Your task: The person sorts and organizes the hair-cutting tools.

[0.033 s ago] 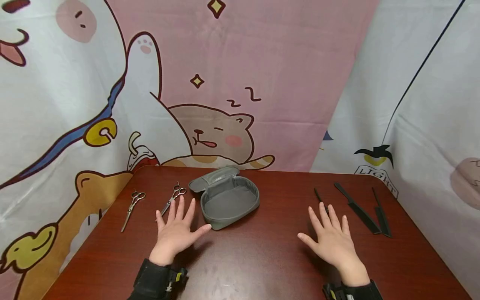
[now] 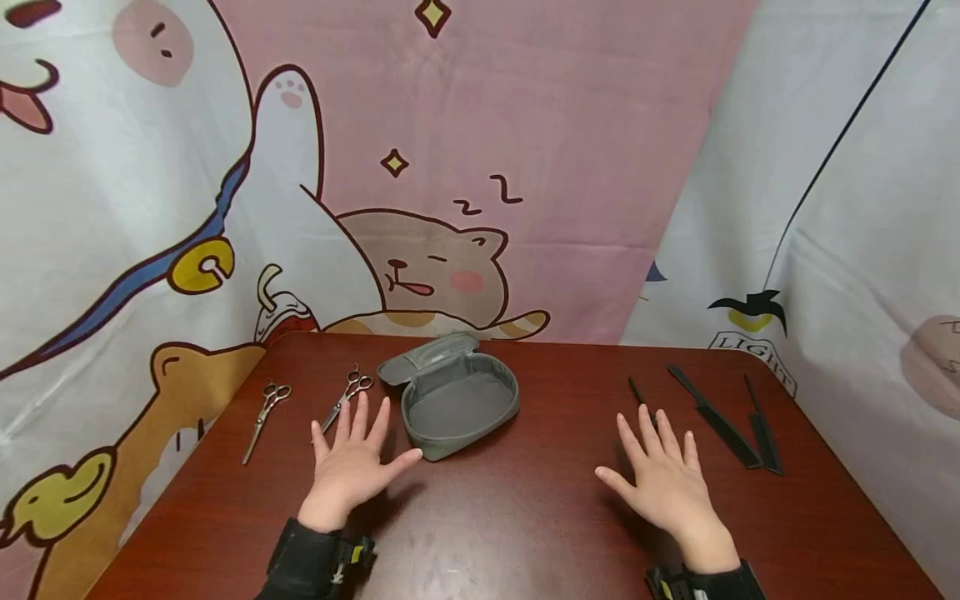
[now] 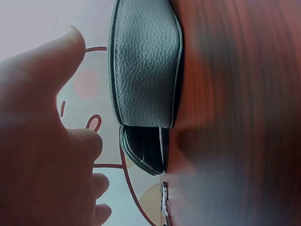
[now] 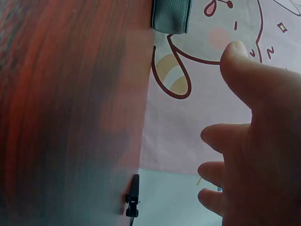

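My left hand (image 2: 351, 471) is held over the table, fingers spread and straight, with nothing in it. Just past its fingertips lies one pair of silver scissors (image 2: 354, 384), partly covered by the fingers in the head view. A second pair of scissors (image 2: 262, 417) lies farther left. Beside the left thumb, a grey zip case (image 2: 457, 408) stands with its lid folded back; its inside looks bare. My right hand (image 2: 667, 483) hovers likewise with spread fingers, holding nothing. A slim black piece (image 2: 636, 388) shows beyond its fingertips, its near part hidden.
Right of the right hand lie a long black comb (image 2: 723, 429) and a shorter black comb (image 2: 763, 437), close together. The brown wooden table (image 2: 517, 533) reaches back to a cartoon-printed cloth (image 2: 585, 167) hanging behind it.
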The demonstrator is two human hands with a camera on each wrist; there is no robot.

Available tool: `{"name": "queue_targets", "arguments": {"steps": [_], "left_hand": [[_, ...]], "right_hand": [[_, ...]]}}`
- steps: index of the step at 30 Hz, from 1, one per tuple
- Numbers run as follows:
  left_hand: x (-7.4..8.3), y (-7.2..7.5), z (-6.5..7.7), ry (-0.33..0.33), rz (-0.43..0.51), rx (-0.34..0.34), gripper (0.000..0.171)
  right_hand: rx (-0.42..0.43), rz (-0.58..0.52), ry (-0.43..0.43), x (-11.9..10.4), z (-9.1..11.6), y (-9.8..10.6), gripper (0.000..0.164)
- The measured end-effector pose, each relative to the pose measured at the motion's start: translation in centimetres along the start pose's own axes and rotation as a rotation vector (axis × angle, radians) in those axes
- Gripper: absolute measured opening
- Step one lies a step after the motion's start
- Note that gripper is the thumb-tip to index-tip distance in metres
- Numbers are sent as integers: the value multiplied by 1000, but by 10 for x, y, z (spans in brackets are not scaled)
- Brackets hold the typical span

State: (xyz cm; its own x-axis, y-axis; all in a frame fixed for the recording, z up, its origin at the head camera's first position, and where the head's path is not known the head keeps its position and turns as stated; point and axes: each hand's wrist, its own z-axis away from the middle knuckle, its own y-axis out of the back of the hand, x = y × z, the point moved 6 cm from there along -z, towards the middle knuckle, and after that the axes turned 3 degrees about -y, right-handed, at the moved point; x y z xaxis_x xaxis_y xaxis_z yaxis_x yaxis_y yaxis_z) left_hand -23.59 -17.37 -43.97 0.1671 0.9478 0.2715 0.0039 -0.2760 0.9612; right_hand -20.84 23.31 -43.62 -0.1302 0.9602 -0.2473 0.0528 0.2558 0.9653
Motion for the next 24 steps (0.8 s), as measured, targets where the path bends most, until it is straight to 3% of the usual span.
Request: {"name": "queue_targets", "arguments": {"steps": [13,19,24], "left_hand": [[1,-5,-2,2,38,-26,101],[2,-1,-4,-3,102,-21,98],[6,9,-15,-22,152,9,98]], "right_hand": [[-7,-47,-5,2,-1,-1,89],[32,-93,58,-7,-8,5,90],[82,-145,127,-24,-26,15,90]]}}
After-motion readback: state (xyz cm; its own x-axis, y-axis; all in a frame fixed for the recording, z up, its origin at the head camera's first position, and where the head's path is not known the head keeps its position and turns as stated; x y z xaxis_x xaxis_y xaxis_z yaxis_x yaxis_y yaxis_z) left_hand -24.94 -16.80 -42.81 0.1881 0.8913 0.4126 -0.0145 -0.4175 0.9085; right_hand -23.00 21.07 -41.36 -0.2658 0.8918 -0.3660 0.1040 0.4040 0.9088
